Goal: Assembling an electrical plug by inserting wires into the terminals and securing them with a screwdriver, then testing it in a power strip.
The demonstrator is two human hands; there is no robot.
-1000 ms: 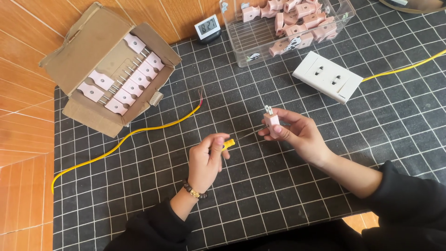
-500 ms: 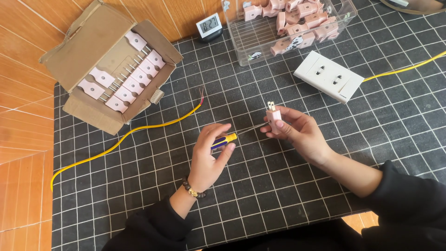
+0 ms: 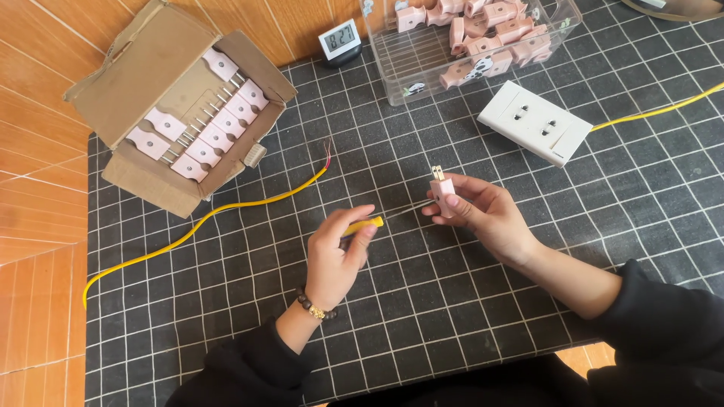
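Two hands clamped: left hand (image 3: 337,255) on yellow screwdriver (image 3: 366,224) | right hand (image 3: 483,213) on pink plug (image 3: 442,186) | cardboard box (image 3: 154,83) far left

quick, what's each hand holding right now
left hand: closed on a yellow-handled screwdriver
right hand: closed on a pink plug

I see a wooden counter (image 3: 38,226) of orange-brown planks, most of it covered by a black mat with a white grid (image 3: 467,301). On the mat lie a white double socket (image 3: 534,123), a clear plastic bin of pink plugs (image 3: 422,60), and a yellow cable (image 3: 226,215) with bare red ends. An open cardboard box (image 3: 151,83) holding rows of pink plugs rests partly on the mat, partly on the wood. A small digital clock (image 3: 338,38) stands on the wood at the mat's far edge.
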